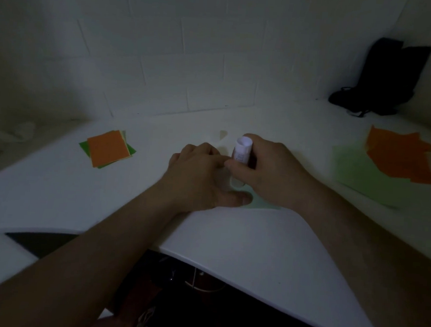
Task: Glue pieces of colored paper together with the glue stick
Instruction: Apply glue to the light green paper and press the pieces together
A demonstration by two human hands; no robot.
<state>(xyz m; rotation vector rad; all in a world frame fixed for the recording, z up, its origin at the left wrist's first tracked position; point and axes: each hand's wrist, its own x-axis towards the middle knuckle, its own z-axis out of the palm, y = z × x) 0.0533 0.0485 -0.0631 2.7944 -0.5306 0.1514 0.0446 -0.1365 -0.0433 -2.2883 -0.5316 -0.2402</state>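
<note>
Left hand [200, 177] presses pale green paper [265, 204] flat; right hand [272, 172] grips white glue stick [242, 150].

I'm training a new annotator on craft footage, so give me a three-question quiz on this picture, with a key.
1. True or false: the right hand holds the glue stick upright.
2. Which colour tops the paper stack at the left of the table? A orange, B blue, C pink.
3. What is the left hand doing?

Key
1. True; its fingers curl round the tube.
2. A, orange.
3. It rests on the pale green sheet beneath both hands, as if to steady it; the sheet is mostly hidden.
</note>
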